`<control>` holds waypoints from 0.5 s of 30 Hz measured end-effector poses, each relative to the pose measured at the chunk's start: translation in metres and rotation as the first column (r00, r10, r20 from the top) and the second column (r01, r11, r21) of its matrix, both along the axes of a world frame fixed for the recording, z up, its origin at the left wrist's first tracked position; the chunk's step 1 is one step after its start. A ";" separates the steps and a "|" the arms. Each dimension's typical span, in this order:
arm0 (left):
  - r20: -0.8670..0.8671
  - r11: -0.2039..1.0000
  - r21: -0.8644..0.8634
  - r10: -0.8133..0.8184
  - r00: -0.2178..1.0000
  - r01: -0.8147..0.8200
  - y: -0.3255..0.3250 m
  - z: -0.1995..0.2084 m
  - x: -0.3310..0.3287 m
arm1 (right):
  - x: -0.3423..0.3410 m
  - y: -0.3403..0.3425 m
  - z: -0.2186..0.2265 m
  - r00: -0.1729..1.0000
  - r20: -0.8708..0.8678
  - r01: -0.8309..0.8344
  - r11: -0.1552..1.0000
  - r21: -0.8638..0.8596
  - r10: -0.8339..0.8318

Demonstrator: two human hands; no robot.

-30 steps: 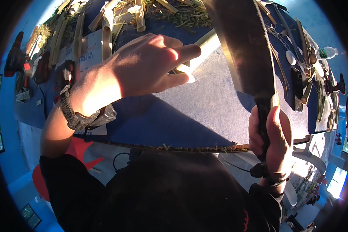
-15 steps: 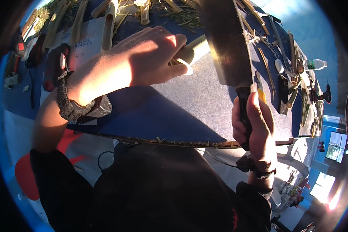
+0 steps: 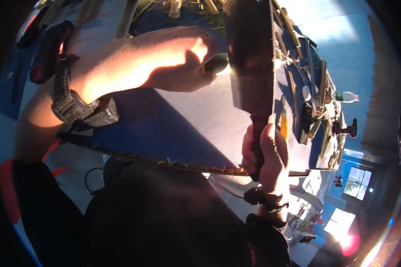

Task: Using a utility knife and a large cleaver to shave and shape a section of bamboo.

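My left hand [image 3: 182,60] reaches across the blue table and closes around a short bamboo piece [image 3: 216,63]. Only its rounded end sticks out past the fingers; the hand hides the rest. In my right hand [image 3: 272,153] is a cleaver [image 3: 251,58], gripped by its dark handle with the thumb laid along it. Its broad dark blade points away from me, just to the right of the bamboo, and covers part of the table. Whether blade and bamboo touch, I cannot tell. A black watch band [image 3: 69,102] circles my left wrist.
Split bamboo strips [image 3: 175,9] and shavings lie at the far side. Bamboo pieces, string and a yellow-handled tool [image 3: 284,123] sit to the right, with a clear bottle [image 3: 345,96] and a drill [image 3: 351,129] beyond. A red-and-black tool [image 3: 51,53] rests near my left forearm.
The view has shifted, so hands and table things sit further left. The pale sliver by my left thumb no longer shows, and less of the bamboo is visible. Both hands keep their hold.
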State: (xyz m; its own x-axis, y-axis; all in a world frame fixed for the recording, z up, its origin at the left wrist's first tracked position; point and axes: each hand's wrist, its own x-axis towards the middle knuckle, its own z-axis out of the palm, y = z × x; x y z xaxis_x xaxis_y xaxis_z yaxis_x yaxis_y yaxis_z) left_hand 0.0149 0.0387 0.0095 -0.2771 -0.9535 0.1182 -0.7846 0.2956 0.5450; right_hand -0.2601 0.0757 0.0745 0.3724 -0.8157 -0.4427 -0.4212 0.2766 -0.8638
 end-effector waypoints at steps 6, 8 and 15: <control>-0.054 0.973 -0.221 -0.075 0.996 0.062 -0.002 -0.019 0.006 | -0.002 0.008 -0.004 0.999 0.027 0.033 0.999 0.025 -0.033; -0.054 0.953 -0.299 -0.066 0.996 0.047 -0.002 -0.024 0.006 | -0.002 0.011 -0.004 0.999 0.023 0.046 0.998 0.035 -0.046; -0.067 0.967 -0.254 -0.038 0.997 0.019 -0.005 -0.031 0.005 | -0.002 0.011 -0.007 0.998 0.051 0.029 0.999 0.029 -0.030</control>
State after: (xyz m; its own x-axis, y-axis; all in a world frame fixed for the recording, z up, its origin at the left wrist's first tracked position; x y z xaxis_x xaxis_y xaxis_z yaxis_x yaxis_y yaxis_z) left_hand 0.0202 0.0337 -0.0211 -0.2860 -0.8818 0.3751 -0.7360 0.4528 0.5032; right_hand -0.2618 0.0870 0.0672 0.3713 -0.8141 -0.4466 -0.3677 0.3127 -0.8758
